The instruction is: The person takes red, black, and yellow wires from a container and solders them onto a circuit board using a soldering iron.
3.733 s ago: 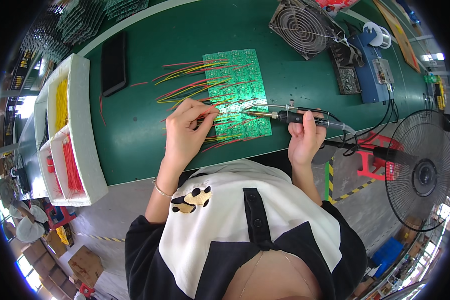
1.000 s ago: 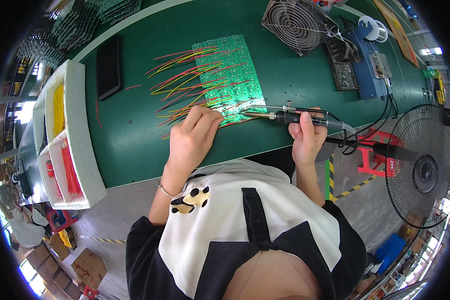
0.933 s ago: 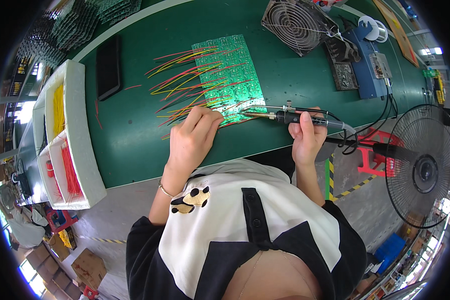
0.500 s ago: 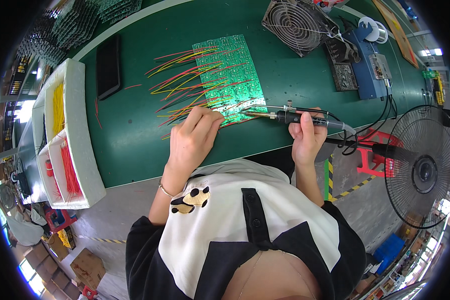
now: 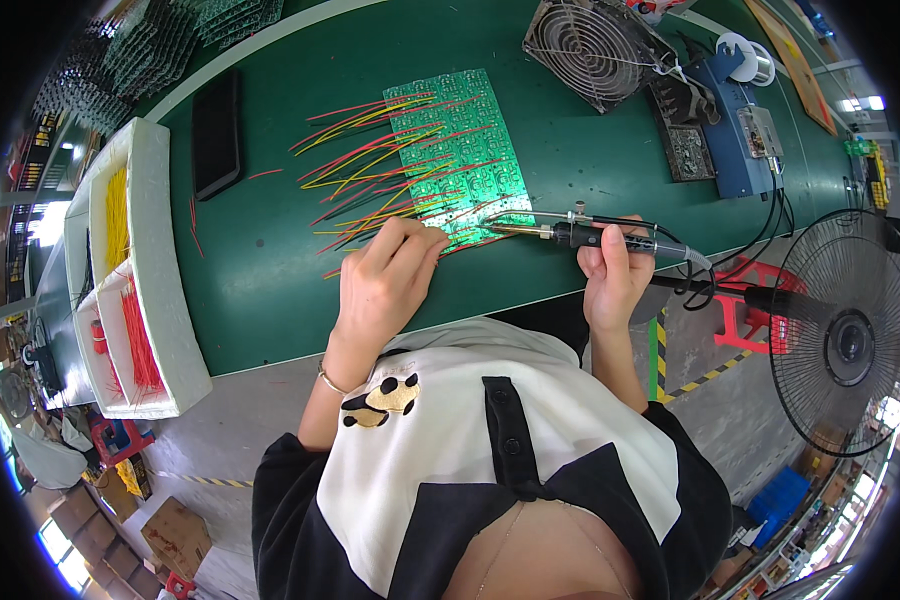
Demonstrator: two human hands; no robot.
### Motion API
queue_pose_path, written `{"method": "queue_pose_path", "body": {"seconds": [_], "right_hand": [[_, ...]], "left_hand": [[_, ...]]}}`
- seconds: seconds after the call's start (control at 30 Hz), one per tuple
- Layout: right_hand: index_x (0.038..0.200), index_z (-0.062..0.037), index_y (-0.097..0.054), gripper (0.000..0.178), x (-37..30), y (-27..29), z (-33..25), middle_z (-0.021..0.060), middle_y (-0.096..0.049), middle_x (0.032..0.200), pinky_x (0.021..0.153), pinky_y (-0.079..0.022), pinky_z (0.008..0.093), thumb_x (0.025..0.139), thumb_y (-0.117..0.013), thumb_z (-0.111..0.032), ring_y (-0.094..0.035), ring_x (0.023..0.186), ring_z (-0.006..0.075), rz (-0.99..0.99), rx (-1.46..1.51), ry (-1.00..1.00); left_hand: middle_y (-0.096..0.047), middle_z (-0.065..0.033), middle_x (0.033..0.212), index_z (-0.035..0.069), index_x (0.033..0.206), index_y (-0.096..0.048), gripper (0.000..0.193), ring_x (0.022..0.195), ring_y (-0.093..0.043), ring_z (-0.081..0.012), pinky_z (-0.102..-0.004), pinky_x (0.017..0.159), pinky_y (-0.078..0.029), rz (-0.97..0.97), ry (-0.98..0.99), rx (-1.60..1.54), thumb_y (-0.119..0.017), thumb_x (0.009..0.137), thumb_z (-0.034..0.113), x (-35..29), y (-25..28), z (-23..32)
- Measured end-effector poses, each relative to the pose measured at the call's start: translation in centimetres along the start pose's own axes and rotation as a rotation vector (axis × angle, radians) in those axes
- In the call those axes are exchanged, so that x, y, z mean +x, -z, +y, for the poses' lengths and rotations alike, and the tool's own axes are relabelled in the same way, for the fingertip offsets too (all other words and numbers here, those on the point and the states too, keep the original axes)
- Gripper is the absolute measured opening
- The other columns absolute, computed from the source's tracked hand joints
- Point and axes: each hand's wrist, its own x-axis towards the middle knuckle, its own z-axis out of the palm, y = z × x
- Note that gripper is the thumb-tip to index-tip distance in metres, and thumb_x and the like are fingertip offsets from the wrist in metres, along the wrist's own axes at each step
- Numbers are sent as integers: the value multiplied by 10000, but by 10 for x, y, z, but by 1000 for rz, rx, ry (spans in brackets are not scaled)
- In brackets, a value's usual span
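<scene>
My right hand (image 5: 617, 272) grips a soldering iron (image 5: 580, 234), whose tip points left onto the lower part of a green circuit board (image 5: 460, 130). A thin bent metal tube (image 5: 540, 213) runs along the iron and curves down toward the board near that tip. At the board's lower left corner, my left hand (image 5: 388, 275) is closed in a pinch on a thin wire, mostly hidden by the fingers. Red, yellow and dark wires (image 5: 355, 178) stick out from the board's left side, lying in rows. Another red wire (image 5: 485, 243) lies along its near edge.
On the left stands a white foam box (image 5: 175, 300) with yellow wires (image 5: 116, 225) and red wires (image 5: 140, 335). A black phone (image 5: 217, 135) lies beside it. Back right are a square fan (image 5: 590, 50), a blue soldering unit (image 5: 735, 130) and a solder spool (image 5: 746, 60). A round fan (image 5: 848, 335) stands right.
Almost nothing differs. The board and my left fingers have shifted very slightly; the soldering iron stays at the same spot.
</scene>
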Motion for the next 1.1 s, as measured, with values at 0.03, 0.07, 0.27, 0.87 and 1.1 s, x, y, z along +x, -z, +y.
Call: {"method": "queue_pose_path", "body": {"seconds": [0.03, 0.07, 0.27, 0.87, 1.1], "right_hand": [[874, 7, -527, 146, 0, 1, 1, 11, -478, 721, 450, -315, 191, 869, -546, -137, -390, 541, 43, -1, 0, 0], [871, 6, -524, 142, -1, 1, 2, 11, -477, 717, 449, -316, 193, 867, -545, -135, -390, 540, 43, 5, 5, 9], [865, -1, -512, 128, -1, 0, 1, 16, -480, 717, 450, -317, 202, 859, -543, -125, -390, 533, 48, 53, 80, 45], [867, -11, -519, 150, 2, -3, -5, -8, -419, 613, 448, -284, 209, 877, -513, -160, -358, 504, 49, 117, 90, 82], [885, -15, -529, 169, 13, 0, -7, -24, -389, 572, 442, -246, 215, 896, -480, -176, -296, 471, 42, 162, 86, 79]], "left_hand": [[-561, -59, 741, 15, 776, -622, 100, 599, -589, -182, -268, 482, -469, 0, 0, 0, -668, 701, -32, 0, 0, 0], [-561, -58, 741, 16, 772, -624, 98, 596, -588, -179, -267, 478, -468, 2, -4, 1, -671, 698, -29, 0, 0, 0], [-561, -53, 736, 21, 756, -629, 92, 587, -584, -168, -262, 470, -466, -5, -8, 13, -680, 691, -19, 0, 1, 2], [-564, -21, 751, 71, 752, -617, 223, 661, -535, -184, -296, 542, -439, 41, -79, 152, -756, 581, 105, 9, 7, 7], [-572, -11, 797, 81, 775, -608, 287, 718, -534, -194, -307, 581, -432, 13, -117, 182, -767, 553, 165, 5, 4, 3]]}}
